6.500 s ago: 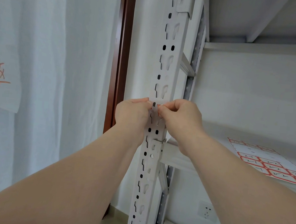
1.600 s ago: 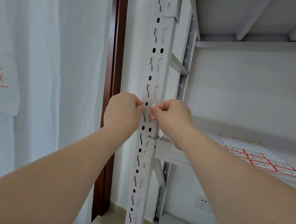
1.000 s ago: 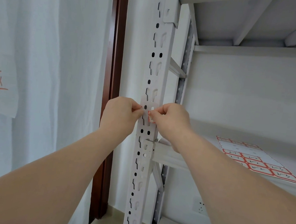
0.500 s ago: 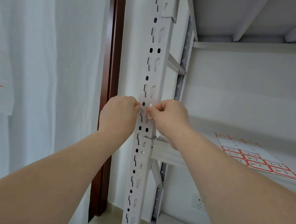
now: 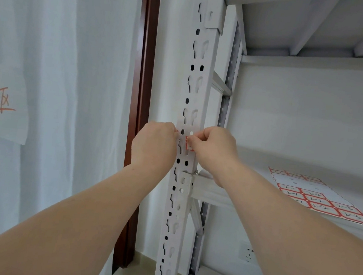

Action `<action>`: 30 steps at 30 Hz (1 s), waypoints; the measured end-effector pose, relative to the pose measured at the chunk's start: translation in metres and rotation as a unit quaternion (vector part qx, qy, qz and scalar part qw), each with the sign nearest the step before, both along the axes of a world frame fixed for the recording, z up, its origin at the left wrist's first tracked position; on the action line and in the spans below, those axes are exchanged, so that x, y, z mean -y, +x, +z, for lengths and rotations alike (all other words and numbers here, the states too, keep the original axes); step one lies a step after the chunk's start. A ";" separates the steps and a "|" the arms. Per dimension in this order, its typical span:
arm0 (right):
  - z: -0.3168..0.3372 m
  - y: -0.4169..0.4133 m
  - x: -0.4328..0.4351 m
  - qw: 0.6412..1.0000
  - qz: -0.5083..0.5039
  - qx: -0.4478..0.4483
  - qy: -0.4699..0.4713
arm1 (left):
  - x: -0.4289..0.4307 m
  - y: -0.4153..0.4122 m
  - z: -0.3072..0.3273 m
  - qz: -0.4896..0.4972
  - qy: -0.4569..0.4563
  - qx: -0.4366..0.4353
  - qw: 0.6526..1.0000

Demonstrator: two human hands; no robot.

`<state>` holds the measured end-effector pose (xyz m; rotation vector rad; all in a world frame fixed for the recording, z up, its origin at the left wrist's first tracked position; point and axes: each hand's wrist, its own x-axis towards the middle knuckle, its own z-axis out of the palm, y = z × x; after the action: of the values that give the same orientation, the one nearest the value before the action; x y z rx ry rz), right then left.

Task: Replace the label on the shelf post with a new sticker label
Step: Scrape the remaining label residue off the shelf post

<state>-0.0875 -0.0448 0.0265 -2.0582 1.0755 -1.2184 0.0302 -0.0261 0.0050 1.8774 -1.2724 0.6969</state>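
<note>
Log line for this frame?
left hand: pinches label | right hand: pinches label | label: against shelf post | sticker sheet: on shelf

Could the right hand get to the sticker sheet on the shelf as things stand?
Probably yes. The sticker sheet lies on the open shelf, right of the right hand, nothing on it or in between. That hand is pinching the label on the post, so it must let go first.
</note>
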 end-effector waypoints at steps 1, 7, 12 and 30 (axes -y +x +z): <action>0.000 0.000 0.000 1.000 0.001 0.000 0.001 | 0.000 0.000 0.000 0.000 -0.001 -0.001 1.000; 0.001 -0.001 0.001 1.000 0.007 0.001 0.019 | -0.003 0.006 0.002 -0.046 -0.009 -0.024 0.999; 0.002 -0.002 0.003 1.000 0.010 -0.004 0.022 | -0.008 0.003 0.002 -0.035 -0.010 -0.010 0.999; 0.002 -0.003 0.003 1.000 0.009 -0.009 0.019 | -0.008 0.000 0.009 0.027 0.043 0.054 0.997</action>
<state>-0.0908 -0.0481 0.0286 -2.0486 1.0785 -1.1635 0.0298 -0.0179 0.0140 1.9735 -1.3421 0.7936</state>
